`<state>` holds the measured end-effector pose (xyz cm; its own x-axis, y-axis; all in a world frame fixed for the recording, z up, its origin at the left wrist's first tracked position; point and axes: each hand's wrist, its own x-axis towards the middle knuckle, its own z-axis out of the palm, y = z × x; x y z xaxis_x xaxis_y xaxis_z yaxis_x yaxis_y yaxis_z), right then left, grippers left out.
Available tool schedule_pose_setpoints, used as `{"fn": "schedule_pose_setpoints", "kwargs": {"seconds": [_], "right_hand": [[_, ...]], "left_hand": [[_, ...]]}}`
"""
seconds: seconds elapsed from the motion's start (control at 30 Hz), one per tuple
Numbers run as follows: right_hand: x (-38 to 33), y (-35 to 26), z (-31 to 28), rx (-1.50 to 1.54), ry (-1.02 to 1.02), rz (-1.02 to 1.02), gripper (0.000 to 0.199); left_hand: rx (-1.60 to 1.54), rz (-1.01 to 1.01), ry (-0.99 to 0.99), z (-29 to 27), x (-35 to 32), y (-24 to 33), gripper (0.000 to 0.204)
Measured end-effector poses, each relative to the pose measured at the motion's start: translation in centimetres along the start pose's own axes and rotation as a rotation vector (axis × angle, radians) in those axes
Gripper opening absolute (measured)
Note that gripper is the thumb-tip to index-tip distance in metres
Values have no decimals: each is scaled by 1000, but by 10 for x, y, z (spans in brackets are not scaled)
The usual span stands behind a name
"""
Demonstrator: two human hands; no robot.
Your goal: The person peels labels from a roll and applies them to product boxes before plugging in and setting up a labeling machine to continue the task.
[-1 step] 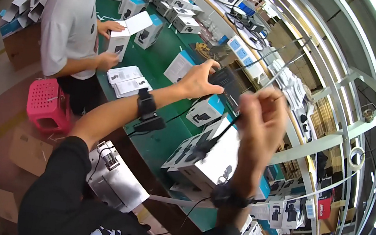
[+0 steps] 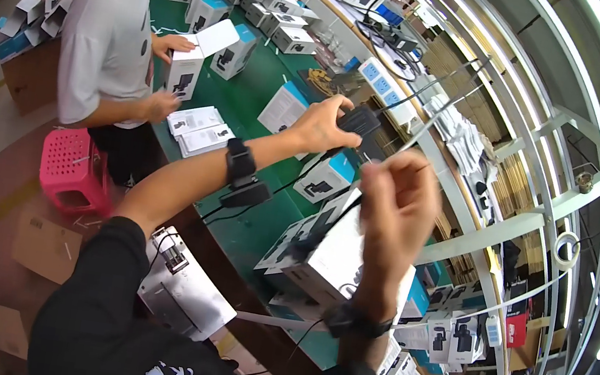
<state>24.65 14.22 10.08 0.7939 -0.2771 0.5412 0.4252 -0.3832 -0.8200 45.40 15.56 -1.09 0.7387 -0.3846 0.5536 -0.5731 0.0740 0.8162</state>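
Note:
My left hand [image 2: 317, 126] reaches out over the green table, thumb and fingers closed round a black ribbed block [image 2: 360, 123]. My right hand [image 2: 399, 206] is raised close by on the right, thumb and fingertips pinched together and a little blurred. What they hold, if anything, is too small to make out. A thin dark cord hangs below that hand, above a large white carton [image 2: 339, 263]. Under my left hand stands a white and blue box [image 2: 325, 177] with a black device printed on it. Another white and blue box [image 2: 285, 108] lies beyond my wrist.
Across the table on the left, a co-worker's hands [image 2: 172, 44] handle an open white box [image 2: 184, 71]. Leaflet stacks [image 2: 200, 130] lie near them. A power strip [image 2: 382, 82] runs along the shelf edge. A metal frame [image 2: 494, 236] stands right; a pink stool [image 2: 74, 169] stands left.
My right hand has moved left and slightly down, nearer to the black block. My left hand still holds the block. The co-worker's lower hand has shifted a little left and down.

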Motion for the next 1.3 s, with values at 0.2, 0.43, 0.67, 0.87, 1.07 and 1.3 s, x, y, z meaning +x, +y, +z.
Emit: {"fn": "schedule_pose_setpoints", "kwargs": {"seconds": [0.2,0.43,0.67,0.87,1.07,1.3], "right_hand": [[-89,24,25,198,-63,215,18],[-153,74,15,-17,-131,335,18],[-175,107,24,-64,-206,288,18],[-194,153,52,-58,-309,335,15],[-193,183,51,-228,-167,398,14],[-169,197,50,-196,-94,423,11]], "left_hand": [[-107,-71,16,31,102,-4,78],[312,306,322,23,181,11,60],[440,294,441,12,204,-1,56],[530,281,411,35,197,-8,45],[234,401,348,21,144,-27,28],[-125,45,-543,-13,-66,-31,44]]}}
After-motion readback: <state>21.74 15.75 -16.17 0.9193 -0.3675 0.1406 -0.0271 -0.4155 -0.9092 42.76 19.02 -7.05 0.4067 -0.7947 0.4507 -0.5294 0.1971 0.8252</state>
